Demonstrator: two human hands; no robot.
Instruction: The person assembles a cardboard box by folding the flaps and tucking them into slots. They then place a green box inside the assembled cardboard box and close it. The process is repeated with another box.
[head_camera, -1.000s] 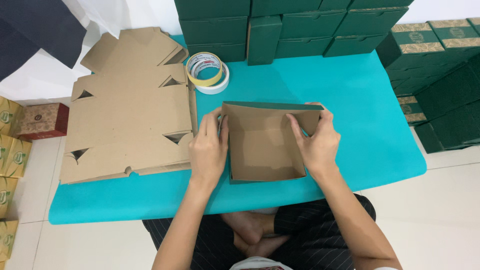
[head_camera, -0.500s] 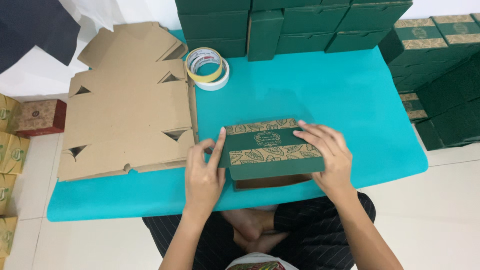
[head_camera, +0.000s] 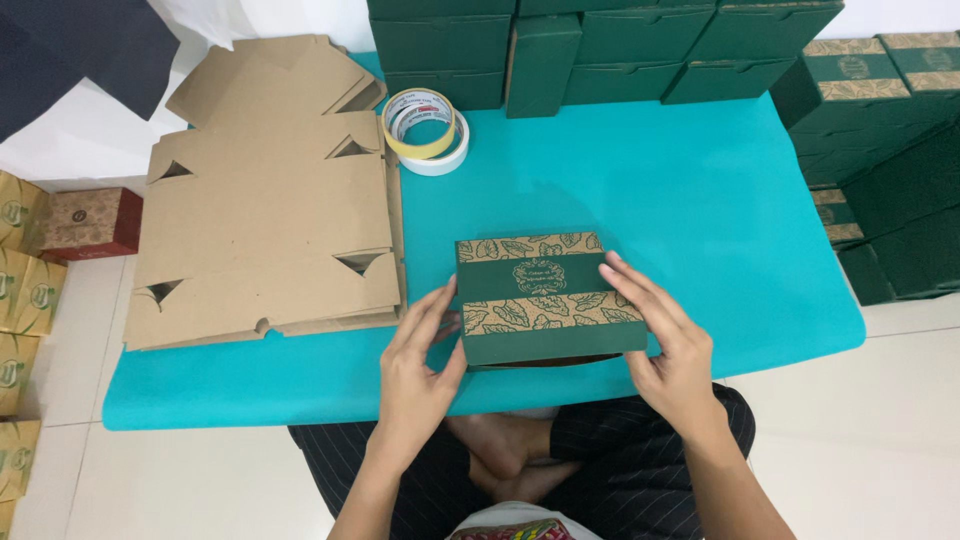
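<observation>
A green folded box (head_camera: 545, 297) with tan leaf-pattern bands lies lid-up near the front edge of the teal table (head_camera: 660, 190). My left hand (head_camera: 420, 365) presses against its left side, fingers spread along the wall. On the right, my right hand (head_camera: 665, 345) holds the box's right edge, fingers resting on the lid's corner. Both hands grip the same box between them.
A stack of flat brown cardboard blanks (head_camera: 265, 200) covers the table's left part. Two tape rolls (head_camera: 425, 128) sit behind the box. Finished green boxes (head_camera: 600, 45) are stacked along the back and at the right (head_camera: 890, 150). Tan and red boxes (head_camera: 60, 225) stand on the floor at left.
One second ago the box showed its open brown inside; it has since been closed and turned lid-up. My hands have shifted to its two sides.
</observation>
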